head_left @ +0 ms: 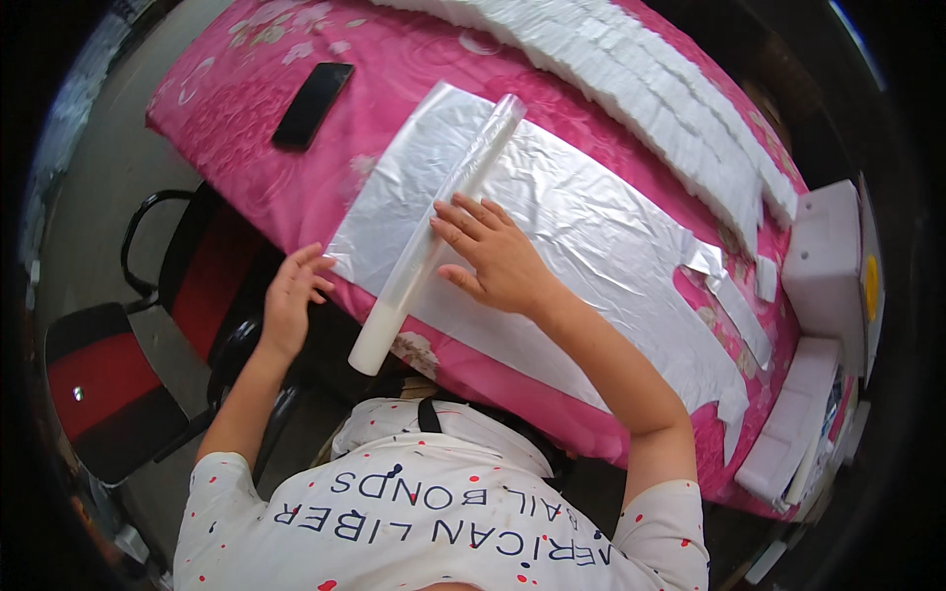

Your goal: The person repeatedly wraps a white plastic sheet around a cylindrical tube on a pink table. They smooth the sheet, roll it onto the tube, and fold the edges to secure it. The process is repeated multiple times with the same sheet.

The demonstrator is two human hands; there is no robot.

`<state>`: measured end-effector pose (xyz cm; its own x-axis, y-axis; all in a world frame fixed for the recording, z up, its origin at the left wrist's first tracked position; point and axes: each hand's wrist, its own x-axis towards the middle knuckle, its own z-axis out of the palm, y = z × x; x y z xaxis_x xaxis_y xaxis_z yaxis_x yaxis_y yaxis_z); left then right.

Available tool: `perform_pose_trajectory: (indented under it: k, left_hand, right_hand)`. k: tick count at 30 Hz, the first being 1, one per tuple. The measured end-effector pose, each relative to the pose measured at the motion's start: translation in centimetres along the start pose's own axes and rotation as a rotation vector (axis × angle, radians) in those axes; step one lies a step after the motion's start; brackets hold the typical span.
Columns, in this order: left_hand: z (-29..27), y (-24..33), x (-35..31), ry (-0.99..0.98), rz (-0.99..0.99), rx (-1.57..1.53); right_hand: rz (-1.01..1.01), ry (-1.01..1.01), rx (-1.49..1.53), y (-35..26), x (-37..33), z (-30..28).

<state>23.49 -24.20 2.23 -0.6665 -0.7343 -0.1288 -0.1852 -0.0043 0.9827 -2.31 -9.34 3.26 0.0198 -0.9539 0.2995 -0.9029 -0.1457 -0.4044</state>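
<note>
A silvery, creased sheet point(581, 236) lies spread over a pink flowered tablecloth point(227, 128). Across its left part rests a long roll of clear plastic film point(399, 291), slanted, its near end sticking out past the table edge. My right hand point(493, 258) is open over the sheet, fingers spread, with the fingertips at the roll's right side. My left hand point(291, 303) is off the table edge near the sheet's left corner, fingers loosely bent and apart. Whether its fingertips touch that corner I cannot tell. It holds nothing that I can see.
A black phone point(312, 105) lies at the far left of the table. Long rows of stacked white pieces point(631, 94) run along the far edge. White boxes point(823, 266) stand at the right end, near torn silver strips point(739, 320). Red-and-black chairs point(108, 369) are at the left.
</note>
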Motion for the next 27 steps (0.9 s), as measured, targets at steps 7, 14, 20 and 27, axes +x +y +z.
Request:
perform_pose_trajectory:
  k: [7, 14, 20, 27]
  left_hand:
    - [3.3, 1.0, -3.2, -0.033, 0.143, 0.809]
    - [3.1, 1.6, -2.3, -0.001, 0.134, 0.942]
    - [2.0, 3.9, 2.6, 0.173, 0.422, 0.950]
    - [3.1, 2.0, 10.6, 0.236, 0.098, 0.939]
  right_hand:
    - [0.023, 0.034, -0.062, -0.9, 8.5, 5.9]
    - [0.199, 0.201, -0.098, -2.7, 9.7, 8.3]
    - [0.179, 0.166, -0.093, -1.6, 4.7, 5.7]
    - [0.160, 0.128, -0.106, -0.9, 1.7, 4.6]
